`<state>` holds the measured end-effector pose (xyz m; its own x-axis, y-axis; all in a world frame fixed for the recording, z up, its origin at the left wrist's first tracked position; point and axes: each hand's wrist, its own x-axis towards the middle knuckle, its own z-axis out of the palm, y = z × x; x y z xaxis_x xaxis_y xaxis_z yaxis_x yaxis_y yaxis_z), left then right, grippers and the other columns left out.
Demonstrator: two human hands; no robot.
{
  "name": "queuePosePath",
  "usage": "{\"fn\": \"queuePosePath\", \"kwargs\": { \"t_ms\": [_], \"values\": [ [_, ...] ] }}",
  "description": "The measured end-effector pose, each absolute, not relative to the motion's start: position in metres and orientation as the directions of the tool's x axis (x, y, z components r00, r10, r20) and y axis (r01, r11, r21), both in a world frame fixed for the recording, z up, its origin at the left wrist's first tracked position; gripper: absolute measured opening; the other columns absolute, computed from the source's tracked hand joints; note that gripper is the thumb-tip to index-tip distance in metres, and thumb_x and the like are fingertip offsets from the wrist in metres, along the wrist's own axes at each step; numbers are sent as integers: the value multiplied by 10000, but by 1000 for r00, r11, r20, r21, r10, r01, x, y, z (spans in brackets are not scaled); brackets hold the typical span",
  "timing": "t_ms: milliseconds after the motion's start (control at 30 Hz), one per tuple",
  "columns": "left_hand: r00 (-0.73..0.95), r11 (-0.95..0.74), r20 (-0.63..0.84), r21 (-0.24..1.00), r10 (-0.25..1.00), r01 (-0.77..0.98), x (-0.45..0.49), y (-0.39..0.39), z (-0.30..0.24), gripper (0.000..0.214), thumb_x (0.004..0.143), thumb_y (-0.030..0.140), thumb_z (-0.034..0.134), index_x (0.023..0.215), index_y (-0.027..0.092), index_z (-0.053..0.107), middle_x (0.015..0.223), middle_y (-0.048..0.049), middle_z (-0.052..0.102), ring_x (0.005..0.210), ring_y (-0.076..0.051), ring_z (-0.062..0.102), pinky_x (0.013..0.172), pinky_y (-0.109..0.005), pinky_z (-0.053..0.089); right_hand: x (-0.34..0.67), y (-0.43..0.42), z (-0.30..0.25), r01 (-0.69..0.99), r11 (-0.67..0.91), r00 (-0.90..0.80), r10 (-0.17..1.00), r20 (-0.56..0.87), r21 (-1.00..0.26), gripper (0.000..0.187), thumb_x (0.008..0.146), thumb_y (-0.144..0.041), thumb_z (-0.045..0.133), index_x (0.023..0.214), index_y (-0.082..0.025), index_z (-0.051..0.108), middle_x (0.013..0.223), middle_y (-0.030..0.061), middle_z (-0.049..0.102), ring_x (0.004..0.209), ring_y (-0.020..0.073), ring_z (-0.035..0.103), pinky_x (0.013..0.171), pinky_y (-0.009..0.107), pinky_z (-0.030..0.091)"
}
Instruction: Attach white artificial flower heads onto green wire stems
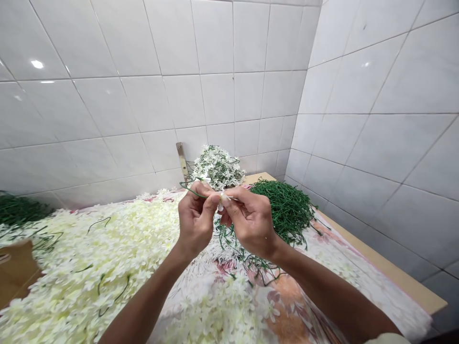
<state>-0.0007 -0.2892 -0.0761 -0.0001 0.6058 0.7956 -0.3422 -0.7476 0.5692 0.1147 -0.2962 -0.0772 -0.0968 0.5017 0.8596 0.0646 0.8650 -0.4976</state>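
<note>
My left hand (196, 217) is closed in a pinch on a thin green plastic stem (191, 190), whose curved end sticks out to the left. Fingertip to fingertip with it, my right hand (251, 217) pinches a small white artificial flower (221, 203). Flower and stem meet between the thumbs, where the fingers partly hide the joint. Below the hands lie loose white flowers (218, 310) and a bundle of thin white pieces (204, 263) on a patterned cloth (290, 306).
A wide heap of cream-white flowers (107, 253) spreads leftward. Green stems (287, 208) are piled at the right, more stems (21, 210) at far left. Flowered stems (218, 167) stand heaped by the tiled wall (215, 95), beside a metal bracket (182, 160). Brown cardboard (17, 272) lies left.
</note>
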Motion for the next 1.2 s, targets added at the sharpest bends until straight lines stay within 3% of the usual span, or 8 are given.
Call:
{"fn": "queuePosePath", "kwargs": {
  "t_ms": [133,333,533,733,867,1000,1100,1200],
  "values": [
    [34,-739,788,591,615,-322,-4,-288,-72,194,857,256,641,728,171,523,639,26,530,516,-58,487,396,-130,416,119,-294,-74,65,845,-147,534,832,-531,139,906,-195,521,795,-161,597,575,-27,562,472,64,543,419,187,453],
    [35,-737,751,656,660,-166,-15,-285,-69,193,873,296,622,741,158,587,577,28,540,437,-49,463,400,-168,376,123,-287,-68,-198,707,-219,643,734,-678,143,912,-261,547,830,-152,588,626,-16,623,493,67,584,442,184,513],
    [42,-691,705,703,708,-167,-18,-285,-70,156,857,327,642,857,176,679,598,13,551,494,-71,480,448,-197,391,123,-288,-67,-237,697,-205,645,736,-677,135,905,-270,565,845,-151,591,640,-8,645,519,77,612,471,194,544],
    [-9,-657,667,732,745,-177,-14,-287,-70,151,818,311,687,784,170,644,575,25,526,480,-64,449,431,-180,371,124,-289,-66,-205,721,-215,626,749,-662,112,896,-242,565,824,-160,588,631,-12,639,531,85,624,501,199,568],
    [67,-687,695,719,716,-108,-23,-285,-66,117,828,289,676,822,175,653,644,3,564,537,-76,488,467,-183,411,127,-287,-66,-11,838,-203,533,822,-546,61,875,-180,576,843,-161,624,684,2,667,580,102,644,540,227,564],
    [146,-673,680,733,719,-97,-40,-283,-56,147,852,319,639,869,174,660,780,-39,610,605,-99,545,505,-210,469,130,-280,-68,262,928,-213,325,922,-266,106,874,-142,561,842,-180,655,723,20,707,627,126,652,573,264,541],
    [24,-698,706,704,707,-131,-48,-284,-49,246,829,380,655,999,203,638,803,-35,607,611,-108,557,476,-203,466,131,-273,-72,325,939,-302,219,928,-116,166,893,-126,512,882,-194,663,839,45,736,743,145,678,656,289,558],
    [25,-704,707,707,707,-63,-52,-286,-47,341,802,404,680,1083,218,629,752,-18,584,588,-101,530,470,-192,443,128,-269,-77,340,936,-423,237,874,-89,194,898,-123,498,879,-204,674,844,44,734,759,152,669,668,309,542]
  ]
}}
